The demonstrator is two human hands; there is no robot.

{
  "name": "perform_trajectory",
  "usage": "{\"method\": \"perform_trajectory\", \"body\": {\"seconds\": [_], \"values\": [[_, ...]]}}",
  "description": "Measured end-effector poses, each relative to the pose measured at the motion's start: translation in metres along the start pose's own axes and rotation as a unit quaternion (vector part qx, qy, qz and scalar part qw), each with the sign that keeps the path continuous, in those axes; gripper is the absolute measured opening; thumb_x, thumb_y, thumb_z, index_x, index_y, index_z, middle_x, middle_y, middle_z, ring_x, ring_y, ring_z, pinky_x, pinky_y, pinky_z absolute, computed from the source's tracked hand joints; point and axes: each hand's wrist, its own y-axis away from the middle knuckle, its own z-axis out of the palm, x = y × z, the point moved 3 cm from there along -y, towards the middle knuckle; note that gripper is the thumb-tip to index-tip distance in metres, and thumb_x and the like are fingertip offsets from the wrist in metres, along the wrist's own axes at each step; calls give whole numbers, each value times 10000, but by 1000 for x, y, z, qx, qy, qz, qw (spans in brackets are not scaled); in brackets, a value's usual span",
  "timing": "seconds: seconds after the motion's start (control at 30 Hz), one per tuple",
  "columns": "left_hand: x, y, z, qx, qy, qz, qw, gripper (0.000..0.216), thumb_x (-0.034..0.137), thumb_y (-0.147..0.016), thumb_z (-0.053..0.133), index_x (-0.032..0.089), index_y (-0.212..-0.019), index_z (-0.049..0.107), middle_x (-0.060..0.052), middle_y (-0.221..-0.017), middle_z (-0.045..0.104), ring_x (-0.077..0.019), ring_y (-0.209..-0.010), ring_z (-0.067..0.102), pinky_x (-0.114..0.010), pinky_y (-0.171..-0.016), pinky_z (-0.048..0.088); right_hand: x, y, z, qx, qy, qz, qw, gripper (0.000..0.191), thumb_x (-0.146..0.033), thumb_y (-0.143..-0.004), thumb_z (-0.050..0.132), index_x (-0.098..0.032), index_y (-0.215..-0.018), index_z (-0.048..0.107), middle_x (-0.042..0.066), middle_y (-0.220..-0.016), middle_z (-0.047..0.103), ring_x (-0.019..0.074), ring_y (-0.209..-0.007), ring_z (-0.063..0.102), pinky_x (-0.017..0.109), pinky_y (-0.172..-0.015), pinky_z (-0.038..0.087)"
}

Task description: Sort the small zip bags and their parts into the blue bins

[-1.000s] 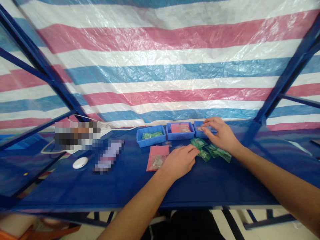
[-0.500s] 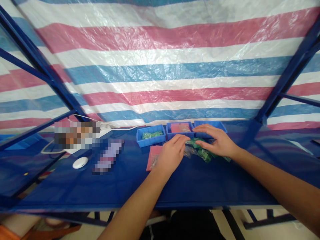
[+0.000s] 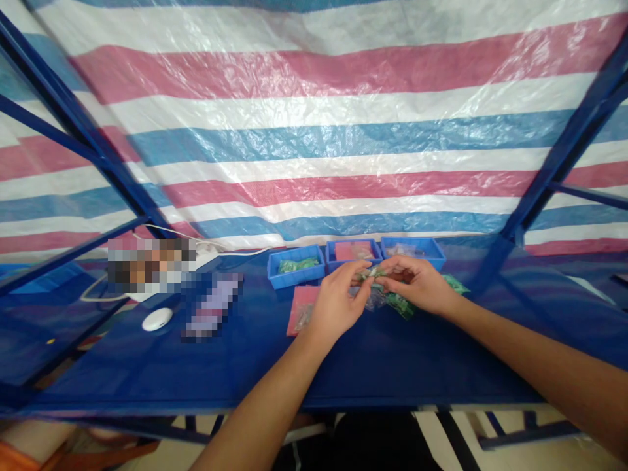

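my left hand (image 3: 342,297) and right hand (image 3: 422,281) meet over the blue table (image 3: 392,360), fingertips nearly touching, both pinched on a small green packet (image 3: 371,272) held between them. the packet is up off the table as far as i can tell, just in front of the middle and right bins, and my fingers cover part of it. just below my fingers lies a clear bag (image 3: 375,299), and beside it, partly under my right hand, loose green packets (image 3: 403,305); another green bit (image 3: 456,284) shows past my right wrist. a pink bag (image 3: 300,311) lies flat by my left hand, which hides its right side. in a row along the back stand three small blue bins: the left bin (image 3: 297,280) with green bags (image 3: 298,264) inside, the middle bin (image 3: 334,265) with a pink piece (image 3: 344,251) and something clear, and the right bin (image 3: 438,261) with clear bags (image 3: 403,251). well off to my left sit a round white thing (image 3: 157,318) and two blurred-out patches i cannot make out, with a white cable (image 3: 245,253) running behind. a striped sheet (image 3: 343,144) in red, white and blue hangs beyond the table, between blue posts (image 3: 564,144).
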Motion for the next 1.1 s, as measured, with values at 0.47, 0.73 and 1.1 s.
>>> {"method": "perform_trajectory", "body": {"seconds": [0.47,0.73,1.1], "values": [[6,-2,-3,8,91,-55,994,456,239,-953,676,231,-1391,549,-42,-1035,771,-181,-906,753,-315,-866,620,-2,1,9,-28,-61,17,998,323,-446,-806,848,-275,-1038,703,17,-967,768,208,-783,721,358,-746,609],[10,-3,-8,42,-4,10,999,323,239,-977,638,209,-1298,636,-101,-1183,679,-190,-993,689,-314,-869,597,-5,-5,9,41,-75,22,996,355,-511,-776,854,-250,-933,672,6,-863,728,182,-675,673,351,-666,612],[6,-2,-3,18,-8,15,1000,357,323,-923,734,220,-1263,692,-101,-1263,721,-244,-1134,707,-413,-1030,588,-18,2,9,17,-70,19,997,383,-550,-854,782,-262,-1104,742,61,-1114,782,258,-1032,741,411,-952,600]]}}
